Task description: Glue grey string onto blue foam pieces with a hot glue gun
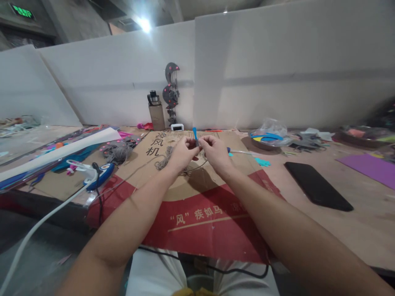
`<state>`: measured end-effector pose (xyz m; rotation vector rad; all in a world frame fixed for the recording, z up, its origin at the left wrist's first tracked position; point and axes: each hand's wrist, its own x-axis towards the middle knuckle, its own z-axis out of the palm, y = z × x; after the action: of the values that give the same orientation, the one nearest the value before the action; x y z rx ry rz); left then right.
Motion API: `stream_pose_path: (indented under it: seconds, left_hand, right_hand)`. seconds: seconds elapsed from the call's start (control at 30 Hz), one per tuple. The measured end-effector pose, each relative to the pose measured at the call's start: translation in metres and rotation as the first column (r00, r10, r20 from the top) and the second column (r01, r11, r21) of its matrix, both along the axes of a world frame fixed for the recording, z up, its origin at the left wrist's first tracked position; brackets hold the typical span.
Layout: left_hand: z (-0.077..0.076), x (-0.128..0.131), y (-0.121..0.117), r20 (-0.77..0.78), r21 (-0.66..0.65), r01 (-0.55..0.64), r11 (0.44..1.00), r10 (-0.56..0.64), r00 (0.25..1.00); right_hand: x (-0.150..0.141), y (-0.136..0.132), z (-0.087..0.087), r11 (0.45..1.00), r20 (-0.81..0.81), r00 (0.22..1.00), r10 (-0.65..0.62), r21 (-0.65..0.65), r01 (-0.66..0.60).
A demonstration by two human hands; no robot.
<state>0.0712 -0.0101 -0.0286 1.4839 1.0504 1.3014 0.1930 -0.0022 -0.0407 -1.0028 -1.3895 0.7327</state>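
Over the cardboard sheet, my left hand and my right hand meet with fingertips pinched together. A small, narrow blue strip sticks up between them; its lower end is hidden by the fingers. Both hands appear closed on it. Loose grey yarn lies on the cardboard just behind and left of my left hand, and a strand loops beneath the hands. Whether the yarn is joined to the strip is too small to tell.
A grey yarn bundle and a blue power strip with a white cable lie left. A bottle and a hanging grey decoration stand by the white partition. Right are a black phone and purple sheet.
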Motion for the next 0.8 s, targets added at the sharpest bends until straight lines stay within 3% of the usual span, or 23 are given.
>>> stream_pose_path:
  seconds: [0.2, 0.37, 0.8]
  left_hand:
    - [-0.003, -0.001, 0.005, 0.061, -0.022, -0.021, 1.0, 0.022, 0.998]
    - [-0.005, 0.001, 0.01, 0.216, -0.052, -0.025, 0.998, 0.035, 0.976]
    - [0.007, 0.001, 0.001, 0.373, -0.081, 0.001, 0.997, 0.029, 0.927]
  right_hand:
    - [-0.001, -0.001, 0.0, 0.997, 0.09, 0.996, -0.003, 0.082, -0.004]
    - [-0.003, -0.003, 0.0, 0.994, 0.104, 0.995, -0.008, 0.107, -0.003]
    - [-0.004, -0.007, 0.0, 0.984, 0.154, 0.986, -0.066, 0.175, 0.039]
